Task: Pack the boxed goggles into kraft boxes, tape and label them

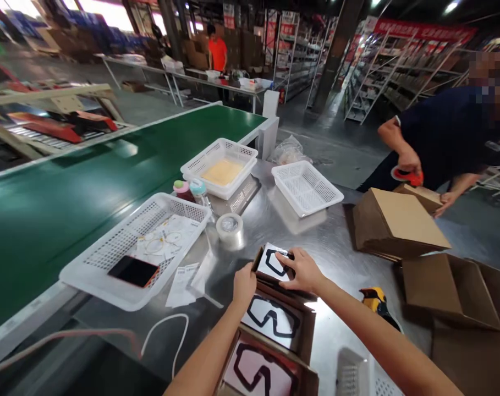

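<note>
My right hand (302, 270) grips a small white box (271, 254) printed with a black goggle outline, its fingers spread over the top and thumb at the near side. This white box sits in the mouth of a brown cardboard box (258, 258). On the left side of that cardboard box, my left hand (245, 285) is closed round its wall. Closer to me are two more open cardboard boxes, each with a goggle-printed white box inside: a middle one (270, 320) and a front one (258, 368), partly behind my left forearm.
White baskets (136, 250) stand left and at the back, one holding a phone (134, 271). A tape roll (230, 230) and paper slips (182, 286) lie nearby. Rightward are a yellow-black tool (375, 302), cardboard boxes (402, 220) and a co-worker (443, 126). A green conveyor (88, 192) runs left.
</note>
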`<state>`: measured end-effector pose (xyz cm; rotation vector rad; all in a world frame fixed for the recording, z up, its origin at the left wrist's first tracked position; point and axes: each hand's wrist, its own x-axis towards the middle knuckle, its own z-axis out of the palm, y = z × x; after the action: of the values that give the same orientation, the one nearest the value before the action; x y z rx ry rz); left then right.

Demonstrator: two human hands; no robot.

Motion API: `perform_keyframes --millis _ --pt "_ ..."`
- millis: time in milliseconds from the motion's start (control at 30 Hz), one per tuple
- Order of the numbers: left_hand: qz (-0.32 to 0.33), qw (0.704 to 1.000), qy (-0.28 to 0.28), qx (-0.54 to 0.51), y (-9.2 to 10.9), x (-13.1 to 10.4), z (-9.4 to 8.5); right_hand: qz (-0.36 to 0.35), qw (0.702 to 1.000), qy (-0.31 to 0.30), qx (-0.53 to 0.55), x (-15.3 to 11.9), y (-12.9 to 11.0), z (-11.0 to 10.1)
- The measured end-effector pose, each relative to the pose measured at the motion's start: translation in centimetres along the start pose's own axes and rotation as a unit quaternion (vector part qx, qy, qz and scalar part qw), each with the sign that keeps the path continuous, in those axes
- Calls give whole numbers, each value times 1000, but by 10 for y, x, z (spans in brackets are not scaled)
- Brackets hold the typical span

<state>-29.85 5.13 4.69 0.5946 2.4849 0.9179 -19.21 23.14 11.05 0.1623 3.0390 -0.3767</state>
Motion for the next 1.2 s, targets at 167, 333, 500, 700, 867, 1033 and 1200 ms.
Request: perform_keyframes --millis 167,333,500,700,867,1033,1200 --pt "22 999 -6 -25 2 -5 2 7 999 17 29 -13 0 -3" --pt "20 999 9 -40 7 -14 0 7 993 92 68 -23 3 9" --pt "13 999 28 -43 2 -15 -2 7 993 92 77 -20 2 9" --pt "54 998 9 -34 -7 9 -8 14 992 96 85 -27 8 13" --pt "107 994 4 0 -5 14 -12 15 995 85 45 -26 -6 1" --pt "106 994 13 16 -13 12 -10 37 999 17 -26 -15 -17 -2" --pt "114 993 10 12 -18 5 -3 -23 999 29 -24 -19 -6 10"
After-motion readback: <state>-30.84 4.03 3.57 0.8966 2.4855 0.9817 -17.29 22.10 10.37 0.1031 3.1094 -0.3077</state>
